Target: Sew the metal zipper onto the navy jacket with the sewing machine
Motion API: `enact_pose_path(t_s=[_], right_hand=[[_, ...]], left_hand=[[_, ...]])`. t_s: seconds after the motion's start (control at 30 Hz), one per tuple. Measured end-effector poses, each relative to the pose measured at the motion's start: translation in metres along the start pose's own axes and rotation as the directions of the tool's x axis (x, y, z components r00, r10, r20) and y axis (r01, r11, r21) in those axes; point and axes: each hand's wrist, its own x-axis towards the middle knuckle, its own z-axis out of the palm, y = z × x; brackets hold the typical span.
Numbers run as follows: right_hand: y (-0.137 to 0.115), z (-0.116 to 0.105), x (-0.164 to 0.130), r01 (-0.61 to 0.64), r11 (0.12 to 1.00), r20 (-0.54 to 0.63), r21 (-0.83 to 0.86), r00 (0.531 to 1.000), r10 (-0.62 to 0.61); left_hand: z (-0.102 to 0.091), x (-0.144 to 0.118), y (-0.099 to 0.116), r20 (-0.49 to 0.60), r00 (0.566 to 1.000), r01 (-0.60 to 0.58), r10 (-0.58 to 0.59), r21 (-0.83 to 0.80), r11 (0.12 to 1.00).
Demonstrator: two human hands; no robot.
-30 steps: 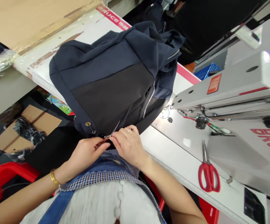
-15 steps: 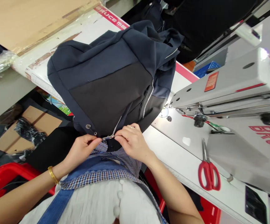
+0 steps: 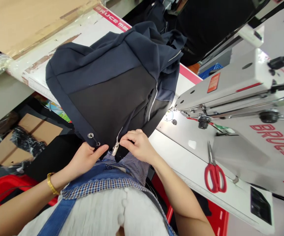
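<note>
A navy and black jacket [image 3: 112, 95] drapes from the table over my lap, its front zipper ending at the hem. My left hand [image 3: 89, 157] holds the hem beside a metal eyelet [image 3: 90, 135] with a short cord; its thumb lies on top and its fingers are partly hidden. My right hand [image 3: 139, 145] pinches the jacket's edge just right of the zipper's lower end. Between my hands the silver zipper pull [image 3: 115, 149] hangs loose. Another zipper [image 3: 153, 105] runs along the black panel.
A white sewing machine [image 3: 230, 82] stands at the right. Red-handled scissors [image 3: 215, 177] and a dark phone-like panel [image 3: 260, 205] lie on its white table [image 3: 181, 157]. Cardboard [image 3: 38, 16] covers the upper left; red plastic [image 3: 6, 186] shows at the lower left.
My fingers have come away from the zipper pull, which now hangs down. My left hand has shifted slightly left along the hem. The view has turned a little to the right.
</note>
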Motion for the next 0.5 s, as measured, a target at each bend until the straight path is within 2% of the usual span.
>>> enact_pose_path(t_s=[0.07,0.13,0.2,0.27,0.33,0.4,0.5], right_hand=[[0.002,0.002,-0.003,0.083,0.988,-0.07,-0.133,0.993,-0.093],[0.002,0.004,-0.006,0.202,0.925,-0.137,-0.321,0.957,-0.256],[0.0,0.007,-0.008,0.32,0.826,-0.139,-0.464,0.894,-0.425],[-0.003,0.011,-0.007,0.406,0.74,-0.105,-0.537,0.838,-0.536],[-0.006,0.016,-0.005,0.448,0.689,-0.087,-0.57,0.801,-0.593],[-0.008,0.022,-0.002,0.453,0.674,-0.092,-0.583,0.788,-0.609],[-0.013,0.03,0.003,0.386,0.739,-0.195,-0.553,0.802,-0.565]], left_hand=[[-0.004,-0.004,0.001,0.049,0.992,0.119,-0.117,-0.046,0.992],[-0.008,-0.007,0.002,0.115,0.971,0.221,-0.209,-0.111,0.969],[-0.012,-0.008,0.003,0.155,0.963,0.247,-0.222,-0.174,0.953],[-0.014,-0.008,0.004,0.18,0.962,0.242,-0.206,-0.211,0.947],[-0.014,-0.007,0.003,0.202,0.957,0.253,-0.206,-0.239,0.938],[-0.015,-0.007,0.003,0.218,0.952,0.27,-0.213,-0.282,0.921],[-0.017,-0.006,0.004,0.185,0.963,0.251,-0.197,-0.342,0.906]])
